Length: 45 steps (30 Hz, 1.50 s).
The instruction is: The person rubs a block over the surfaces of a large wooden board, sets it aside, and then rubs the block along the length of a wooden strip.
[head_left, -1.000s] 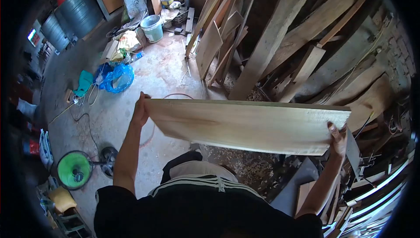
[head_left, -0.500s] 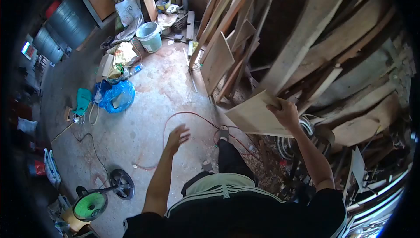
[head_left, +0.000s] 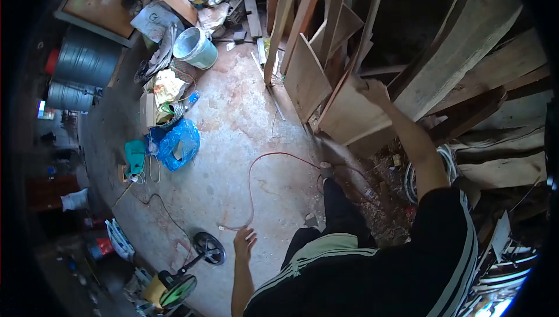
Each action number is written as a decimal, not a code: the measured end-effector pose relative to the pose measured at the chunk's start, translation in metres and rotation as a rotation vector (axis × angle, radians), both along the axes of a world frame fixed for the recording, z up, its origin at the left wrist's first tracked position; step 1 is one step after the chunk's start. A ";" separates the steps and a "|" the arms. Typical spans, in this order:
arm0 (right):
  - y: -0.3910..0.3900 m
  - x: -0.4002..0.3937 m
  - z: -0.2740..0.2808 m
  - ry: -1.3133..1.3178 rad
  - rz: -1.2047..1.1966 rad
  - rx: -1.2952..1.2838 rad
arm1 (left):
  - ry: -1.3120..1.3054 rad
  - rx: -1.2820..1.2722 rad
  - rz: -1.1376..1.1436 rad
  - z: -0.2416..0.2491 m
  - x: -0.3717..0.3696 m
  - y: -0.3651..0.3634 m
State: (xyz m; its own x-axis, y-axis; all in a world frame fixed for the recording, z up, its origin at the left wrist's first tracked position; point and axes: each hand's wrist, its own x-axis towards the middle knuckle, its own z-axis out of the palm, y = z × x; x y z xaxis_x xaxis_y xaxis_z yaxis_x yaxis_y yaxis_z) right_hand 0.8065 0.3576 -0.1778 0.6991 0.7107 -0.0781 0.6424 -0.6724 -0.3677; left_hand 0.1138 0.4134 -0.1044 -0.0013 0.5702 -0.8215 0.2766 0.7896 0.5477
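Note:
My right hand [head_left: 374, 91] reaches out and grips the upper edge of a flat, pale wooden board [head_left: 354, 114]. That board stands tilted among the leaning planks, right beside another thin wooden panel [head_left: 307, 78]. Part of its top edge is hidden behind my fingers. Low at my other side, my left hand [head_left: 244, 242] hangs over the concrete floor with its fingers loosely apart and nothing in it. A thin red hose [head_left: 251, 186] curves across the floor just beyond that hand.
Long planks [head_left: 460, 55] lean along the right side. A bucket [head_left: 195, 48], a blue plastic bag [head_left: 179, 145] and a green-bladed fan [head_left: 178, 291] stand on the left. Coiled pale tubing [head_left: 447, 165] lies under my right arm. Wood debris litters the floor near my feet.
My right hand has carried the board forward, up against the leaning wood. My left hand has dropped back toward my body, and the view has shifted.

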 end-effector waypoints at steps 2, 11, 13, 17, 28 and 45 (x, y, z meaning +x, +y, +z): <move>0.025 0.020 0.028 0.282 0.016 -0.047 | -0.020 -0.025 -0.247 0.008 0.039 0.003; 0.083 0.116 -0.036 0.397 0.187 -0.234 | 0.092 -0.021 -0.640 0.020 0.090 0.037; 0.088 0.099 -0.052 0.111 0.216 -0.250 | 0.165 -0.021 -0.608 0.006 0.080 0.040; 0.112 0.077 -0.060 -0.051 0.236 -0.089 | 0.233 -0.066 -0.647 -0.012 0.069 0.038; 0.072 -0.076 -0.094 0.023 -0.126 0.179 | 0.046 -0.052 -0.763 -0.011 0.113 0.026; -0.305 -0.366 -0.027 0.705 -0.449 -0.474 | -0.523 0.750 -1.391 0.079 0.187 0.014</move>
